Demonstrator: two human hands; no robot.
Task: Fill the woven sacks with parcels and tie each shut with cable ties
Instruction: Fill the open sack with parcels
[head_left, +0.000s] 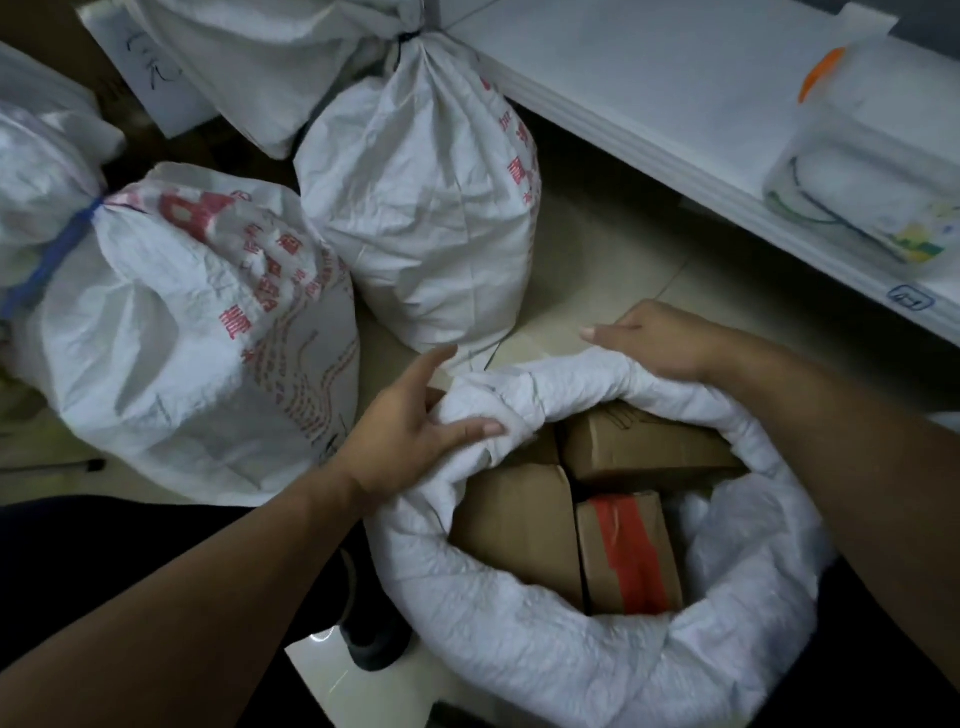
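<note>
A white woven sack (519, 629) stands open on the floor in front of me, its rim rolled down into a thick ring. Inside lie several brown cardboard parcels (519, 519), one with red tape (631, 556). My left hand (410, 431) grips the rolled rim at its far left, thumb over the fabric. My right hand (670, 340) rests on the far side of the rim, fingers curled over it. Two filled sacks stand tied shut beyond: one with a blue tie (171, 332) at left, one with a dark tie (421, 208) in the middle.
A white shelf (649, 98) runs along the right with a clear plastic container (872, 176) on it. More white sacks (249, 57) crowd the back left. Pale floor tiles (597, 270) show between the sacks and the shelf. A dark shoe (371, 644) is beside the open sack.
</note>
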